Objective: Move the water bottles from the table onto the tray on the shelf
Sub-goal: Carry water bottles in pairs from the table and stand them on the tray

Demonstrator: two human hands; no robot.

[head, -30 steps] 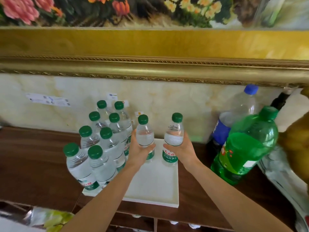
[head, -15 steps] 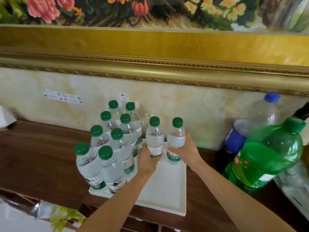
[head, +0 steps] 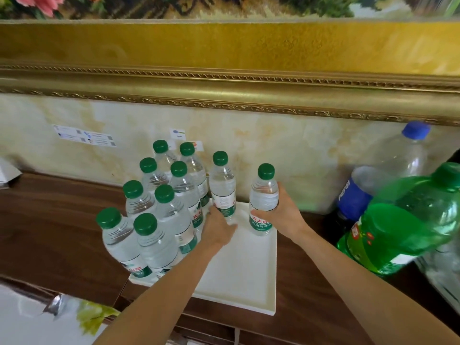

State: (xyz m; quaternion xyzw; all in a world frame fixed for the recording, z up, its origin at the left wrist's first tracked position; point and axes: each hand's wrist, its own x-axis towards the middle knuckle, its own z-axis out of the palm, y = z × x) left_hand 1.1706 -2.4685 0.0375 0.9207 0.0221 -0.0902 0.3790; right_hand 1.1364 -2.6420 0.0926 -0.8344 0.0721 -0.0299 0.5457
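Since half a second ago I see my two bottles spread apart: they stood side by side, and now there is a clear gap of bare tray between them. My left hand point(head: 219, 229) has slid low on its clear green-capped water bottle point(head: 222, 190), fingers wrapped round the base, which stands at the back of the flat white rectangular tray point(head: 239, 277) just beside the packed group. My right hand point(head: 280, 212) is closed around the label of the second clear green-capped water bottle point(head: 263, 200), upright near the tray's back right corner; I cannot tell if its base is down.

The cluster of eight green-capped water bottles point(head: 159, 220) fills the tray's left side, the nearest ones close to its front left edge. The front right half of the tray is open. The tray's near edge reaches the front of the dark wooden shelf point(head: 49, 232). To the right, apart from the tray, lean a large green soda bottle point(head: 403, 225) and a clear blue-capped Pepsi bottle point(head: 388, 175).
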